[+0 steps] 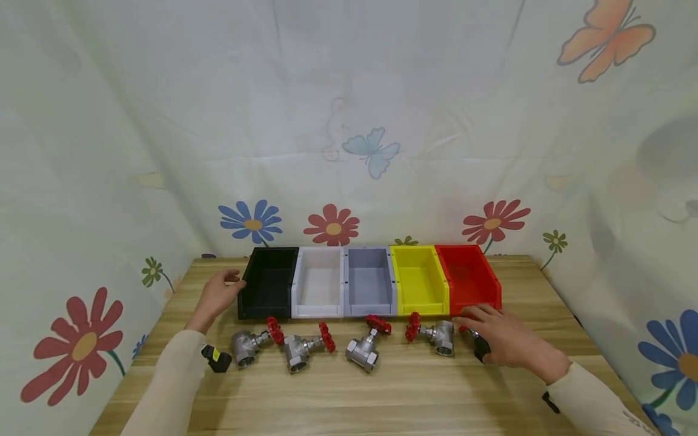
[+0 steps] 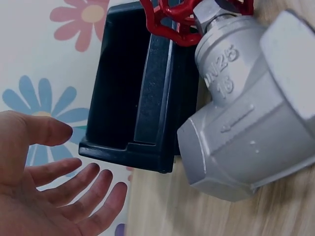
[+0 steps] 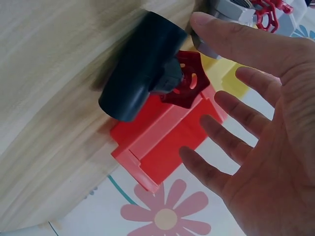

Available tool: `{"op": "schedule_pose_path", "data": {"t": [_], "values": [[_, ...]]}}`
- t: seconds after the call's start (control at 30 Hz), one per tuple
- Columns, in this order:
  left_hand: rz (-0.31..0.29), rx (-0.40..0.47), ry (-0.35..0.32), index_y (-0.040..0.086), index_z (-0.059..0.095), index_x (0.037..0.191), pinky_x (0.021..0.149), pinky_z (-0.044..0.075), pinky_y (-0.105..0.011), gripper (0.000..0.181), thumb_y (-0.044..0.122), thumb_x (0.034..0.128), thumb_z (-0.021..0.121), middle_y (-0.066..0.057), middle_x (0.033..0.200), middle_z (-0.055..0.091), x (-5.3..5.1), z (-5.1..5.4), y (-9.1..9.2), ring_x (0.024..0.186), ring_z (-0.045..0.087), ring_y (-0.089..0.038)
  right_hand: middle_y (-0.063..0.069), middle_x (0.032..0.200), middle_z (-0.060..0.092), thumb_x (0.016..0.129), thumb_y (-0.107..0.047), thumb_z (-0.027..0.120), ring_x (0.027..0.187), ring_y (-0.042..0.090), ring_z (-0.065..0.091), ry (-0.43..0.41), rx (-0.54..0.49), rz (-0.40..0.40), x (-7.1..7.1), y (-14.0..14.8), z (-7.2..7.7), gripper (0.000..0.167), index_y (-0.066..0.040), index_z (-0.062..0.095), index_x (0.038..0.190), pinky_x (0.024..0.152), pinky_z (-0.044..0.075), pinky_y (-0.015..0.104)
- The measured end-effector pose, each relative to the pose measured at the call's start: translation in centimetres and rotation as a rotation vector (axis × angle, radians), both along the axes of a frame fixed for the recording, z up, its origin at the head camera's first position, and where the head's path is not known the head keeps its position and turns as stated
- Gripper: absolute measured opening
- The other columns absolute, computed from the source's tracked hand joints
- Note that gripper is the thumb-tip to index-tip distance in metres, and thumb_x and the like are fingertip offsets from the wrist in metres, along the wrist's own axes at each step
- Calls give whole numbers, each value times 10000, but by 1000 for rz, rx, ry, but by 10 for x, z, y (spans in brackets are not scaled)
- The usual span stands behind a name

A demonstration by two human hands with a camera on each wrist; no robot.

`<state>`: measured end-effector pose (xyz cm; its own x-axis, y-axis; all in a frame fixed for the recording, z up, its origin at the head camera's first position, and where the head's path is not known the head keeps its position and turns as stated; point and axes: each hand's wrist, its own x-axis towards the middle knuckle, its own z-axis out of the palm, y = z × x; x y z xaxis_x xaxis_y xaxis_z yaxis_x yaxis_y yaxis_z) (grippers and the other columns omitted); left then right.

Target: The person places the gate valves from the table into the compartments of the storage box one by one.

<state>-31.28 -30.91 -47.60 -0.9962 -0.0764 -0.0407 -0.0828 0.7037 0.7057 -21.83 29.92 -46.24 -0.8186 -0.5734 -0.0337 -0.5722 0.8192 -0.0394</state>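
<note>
The left hand [image 1: 218, 297] is beside the left wall of the black bin [image 1: 268, 280]; in the left wrist view its fingers [image 2: 93, 196] are spread and hold nothing. Nearest to it stands a silver valve with a red wheel [image 1: 246, 347]. At the right, the right hand [image 1: 509, 338] hovers over a dark valve [image 1: 481, 347], partly covering it in the head view. The right wrist view shows that valve [image 3: 142, 66] lying by the red bin [image 3: 162, 142], its red wheel toward the bin, and the right hand's fingers relaxed and apart from it.
White [image 1: 319, 280], grey [image 1: 371, 278] and yellow [image 1: 420, 278] bins stand between the black and red ones. Several silver valves, such as one at the middle [image 1: 362, 352], lie in front of the row on the wooden table [image 1: 349, 406]. A flowered curtain [image 1: 436, 91] hangs behind.
</note>
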Motion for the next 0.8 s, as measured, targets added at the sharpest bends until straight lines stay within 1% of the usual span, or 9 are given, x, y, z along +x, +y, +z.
{"op": "schedule_pose_path", "data": {"t": [0.1, 0.2, 0.33, 0.47, 0.57, 0.7, 0.8], "values": [[9, 36, -18, -30, 381, 1469, 901, 541, -468, 568, 282, 1009, 495, -285, 1399, 486, -2, -1, -1, 1197, 553, -416, 51, 1379, 537, 640, -231, 915, 1268, 326, 472, -33, 15, -20, -1, 0, -3, 836, -221, 547, 1391, 909, 516, 610], [20, 99, -42, -34, 397, 1458, 854, 572, -408, 543, 256, 1009, 497, -286, 1384, 496, -3, -1, -2, 1181, 563, -399, 55, 1390, 532, 653, -251, 909, 1274, 326, 471, -66, 33, -33, -2, -1, -5, 831, -229, 542, 1398, 926, 512, 601], [34, 170, -65, -27, 422, 1445, 854, 579, -398, 501, 212, 1011, 495, -277, 1377, 508, -6, -1, -2, 1198, 551, -384, 62, 1379, 537, 656, -253, 907, 1263, 331, 479, -68, 31, -17, -2, -1, -7, 828, -219, 541, 1399, 909, 527, 584], [39, 189, -81, -17, 430, 1444, 885, 569, -436, 490, 197, 1007, 493, -268, 1392, 509, -7, 1, -2, 1219, 538, -372, 68, 1365, 545, 653, -240, 907, 1255, 339, 480, -51, 19, 4, -1, 1, -8, 826, -208, 545, 1395, 891, 535, 582], [36, 195, -95, -18, 432, 1443, 884, 572, -428, 494, 194, 1000, 495, -269, 1397, 503, -7, 3, -2, 1235, 529, -375, 78, 1367, 543, 653, -217, 907, 1250, 347, 478, -46, 19, 12, -2, 2, -9, 826, -203, 546, 1395, 876, 543, 574], [29, 203, -117, -16, 441, 1436, 864, 583, -397, 489, 204, 1001, 493, -262, 1414, 485, -7, 5, -3, 1250, 518, -379, 79, 1366, 538, 655, -197, 906, 1240, 345, 484, -60, 24, -2, -3, 3, -10, 828, -211, 542, 1399, 890, 537, 577], [23, 212, -137, -18, 432, 1441, 891, 573, -426, 494, 221, 1011, 485, -261, 1440, 463, -7, 6, -4, 1264, 506, -388, 68, 1361, 533, 655, -198, 906, 1232, 334, 489, -79, 30, -20, -4, 4, -11, 838, -229, 534, 1406, 909, 526, 587]]}}
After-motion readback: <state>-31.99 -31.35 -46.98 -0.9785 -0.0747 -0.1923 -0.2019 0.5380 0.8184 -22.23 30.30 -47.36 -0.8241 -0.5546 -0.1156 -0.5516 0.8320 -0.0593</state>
